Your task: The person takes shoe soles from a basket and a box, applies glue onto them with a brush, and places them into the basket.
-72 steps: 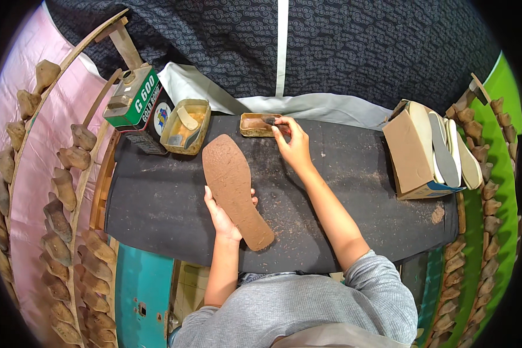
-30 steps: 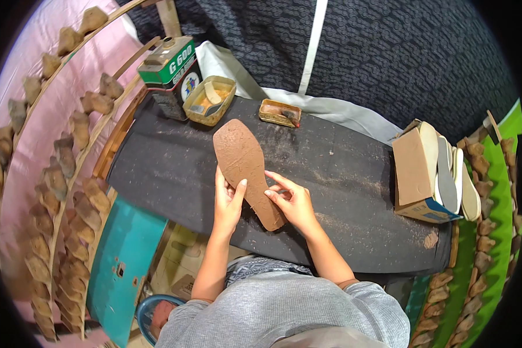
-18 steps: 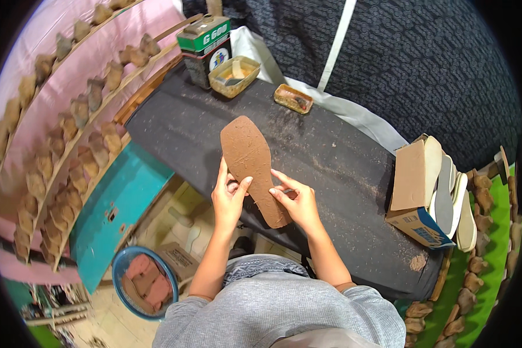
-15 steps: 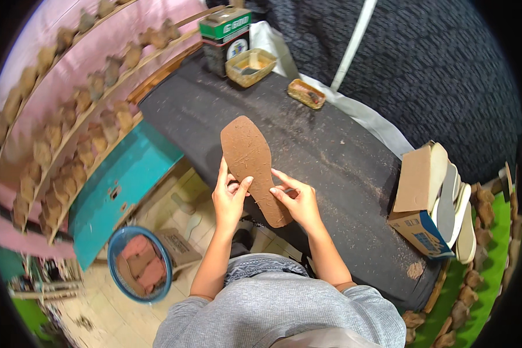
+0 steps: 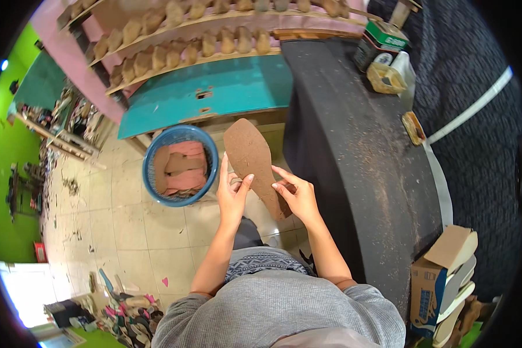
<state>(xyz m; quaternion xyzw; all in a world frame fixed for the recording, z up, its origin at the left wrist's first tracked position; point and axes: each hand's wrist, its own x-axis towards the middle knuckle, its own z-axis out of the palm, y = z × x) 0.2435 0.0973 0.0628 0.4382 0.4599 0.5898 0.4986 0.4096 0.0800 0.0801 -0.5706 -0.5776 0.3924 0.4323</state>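
Observation:
A brown shoe sole is held up in front of me, tilted, its broad toe end far and its narrow heel end near me. My left hand is closed on its left edge, thumb on the upper face, the other fingers beside and beneath. On the opposite edge, nearer the heel, my right hand pinches it between thumb and fingers. Loose shreds cling to the sole's face. Beyond it to the left, a blue basket on the tiled floor holds brown and pink sole-shaped pieces.
A dark cloth-covered table, littered with scraps, runs along my right. On it are a green-and-black can, a yellowish tray, a smaller tray and a cardboard box with soles. A teal bench stands ahead, below shelved shoe lasts.
My body and view have turned left, bringing the basket and floor ahead and moving the table to my right. Both hands keep hold of the sole.

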